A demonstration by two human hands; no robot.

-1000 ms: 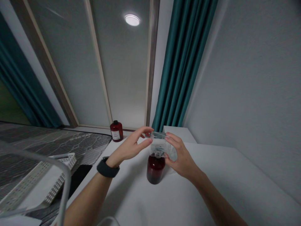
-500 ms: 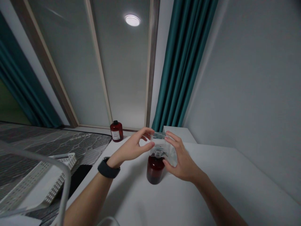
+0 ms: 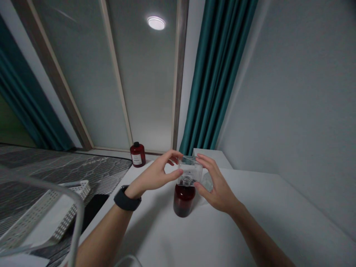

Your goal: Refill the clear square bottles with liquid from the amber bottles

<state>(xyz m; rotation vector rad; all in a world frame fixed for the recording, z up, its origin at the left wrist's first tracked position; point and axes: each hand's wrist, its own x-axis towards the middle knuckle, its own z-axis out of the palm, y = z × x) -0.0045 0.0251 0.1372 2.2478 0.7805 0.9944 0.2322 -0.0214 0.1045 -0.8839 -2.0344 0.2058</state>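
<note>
A dark red bottle (image 3: 183, 202) stands upright on the white table (image 3: 167, 241). Over its top sits a clear, square-sided container (image 3: 190, 170), apparently resting on the bottle. My left hand (image 3: 161, 172) holds the container's left side, fingertips at the upper edge and thumb on the near face. On the opposite side, my right hand (image 3: 215, 185) has its fingers at the upper right edge and its thumb near the lower right corner. Behind the right hand, a round clear glass object (image 3: 207, 181) is partly hidden.
A second red bottle (image 3: 137, 155) with a white label and black cap stands at the table's far left corner. To the left, a white perforated basket (image 3: 66, 218) is below a pale curved bar (image 3: 79, 222). Teal curtains (image 3: 218, 74) hang behind a white box-shaped piece (image 3: 217, 157).
My right hand has shifted slightly, its thumb and fingers easing a little along the container's right side. The left hand, container and bottle look nearly the same.
</note>
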